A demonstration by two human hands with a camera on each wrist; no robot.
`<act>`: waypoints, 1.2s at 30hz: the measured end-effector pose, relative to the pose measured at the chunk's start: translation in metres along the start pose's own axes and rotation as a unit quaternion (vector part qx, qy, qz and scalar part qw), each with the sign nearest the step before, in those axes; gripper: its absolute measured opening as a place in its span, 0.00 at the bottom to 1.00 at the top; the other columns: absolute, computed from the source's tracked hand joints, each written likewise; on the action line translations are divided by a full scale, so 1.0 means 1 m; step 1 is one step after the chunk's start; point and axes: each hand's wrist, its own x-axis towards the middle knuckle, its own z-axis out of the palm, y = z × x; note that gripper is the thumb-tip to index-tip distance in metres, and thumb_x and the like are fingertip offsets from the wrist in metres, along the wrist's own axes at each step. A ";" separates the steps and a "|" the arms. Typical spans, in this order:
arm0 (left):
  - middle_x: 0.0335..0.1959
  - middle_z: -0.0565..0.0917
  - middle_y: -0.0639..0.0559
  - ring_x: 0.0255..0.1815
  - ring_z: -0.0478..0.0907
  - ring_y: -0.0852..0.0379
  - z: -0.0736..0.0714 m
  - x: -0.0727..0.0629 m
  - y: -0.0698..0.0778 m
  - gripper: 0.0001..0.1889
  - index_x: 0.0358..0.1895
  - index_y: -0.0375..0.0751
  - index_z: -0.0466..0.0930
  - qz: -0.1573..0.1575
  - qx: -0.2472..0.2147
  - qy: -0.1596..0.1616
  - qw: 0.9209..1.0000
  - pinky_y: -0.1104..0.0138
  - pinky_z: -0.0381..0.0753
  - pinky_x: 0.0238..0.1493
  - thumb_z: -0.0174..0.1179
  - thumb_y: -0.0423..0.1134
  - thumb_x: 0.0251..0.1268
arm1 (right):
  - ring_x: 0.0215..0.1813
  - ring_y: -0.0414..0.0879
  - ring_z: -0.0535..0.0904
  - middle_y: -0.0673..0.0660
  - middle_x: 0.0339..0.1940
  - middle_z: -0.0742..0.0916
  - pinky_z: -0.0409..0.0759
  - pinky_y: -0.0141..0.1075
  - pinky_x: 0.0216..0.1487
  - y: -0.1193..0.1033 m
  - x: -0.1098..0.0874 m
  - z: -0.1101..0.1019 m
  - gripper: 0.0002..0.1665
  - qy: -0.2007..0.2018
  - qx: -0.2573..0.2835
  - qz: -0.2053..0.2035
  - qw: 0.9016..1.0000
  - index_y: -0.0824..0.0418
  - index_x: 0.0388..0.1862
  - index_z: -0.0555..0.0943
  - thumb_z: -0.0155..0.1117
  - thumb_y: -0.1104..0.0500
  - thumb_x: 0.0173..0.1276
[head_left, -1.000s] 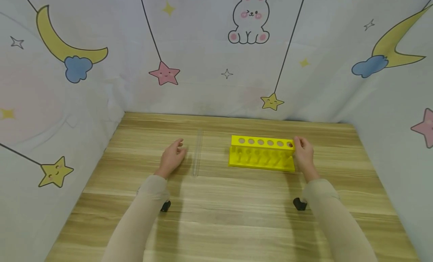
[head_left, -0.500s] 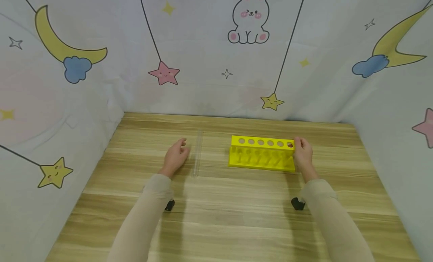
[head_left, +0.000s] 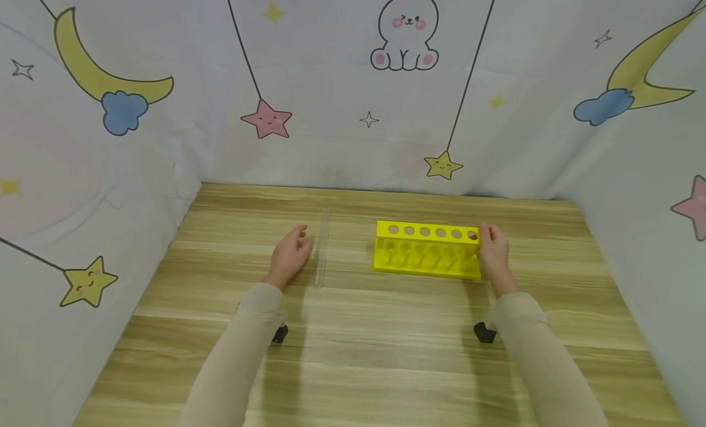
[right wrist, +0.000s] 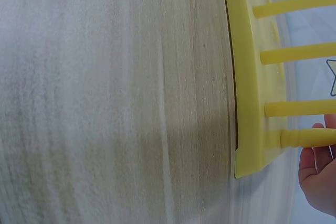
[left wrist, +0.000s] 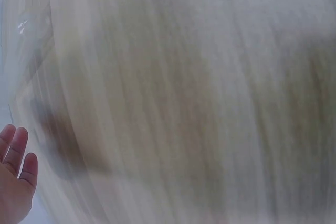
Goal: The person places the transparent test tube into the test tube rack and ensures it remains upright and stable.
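A yellow test tube rack [head_left: 427, 242] with a row of round holes stands on the table, right of centre. At its right end my right hand [head_left: 495, 252] grips it, and part of a finger shows through the end hole. In the right wrist view, the fingers [right wrist: 310, 163] curl behind the rack's end post [right wrist: 307, 138]. A long clear tube [head_left: 322, 255], possibly more than one, lies lengthwise left of the rack. Just left of it is my left hand [head_left: 290, 254], holding nothing, its fingers [left wrist: 19, 145] loosely extended. Whether it touches the tube is unclear.
The wood-grain table [head_left: 375, 353] meets a white printed cloth [head_left: 331, 151] at the back and both sides. Black wrist-camera pieces [head_left: 485, 332] hang below the sleeves.
My left hand has moved slightly right, closer to the clear tube. My right hand stays on the rack's end, and the rack holds its place.
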 end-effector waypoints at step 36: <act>0.58 0.70 0.41 0.54 0.70 0.44 0.003 0.016 0.015 0.27 0.64 0.40 0.57 -0.026 0.055 -0.050 0.997 0.52 0.68 0.54 0.46 0.45 0.62 | 0.23 0.37 0.66 0.43 0.29 0.76 0.66 0.25 0.22 0.003 0.002 0.003 0.22 0.015 0.047 0.005 0.999 0.60 0.42 0.72 0.38 0.45 0.69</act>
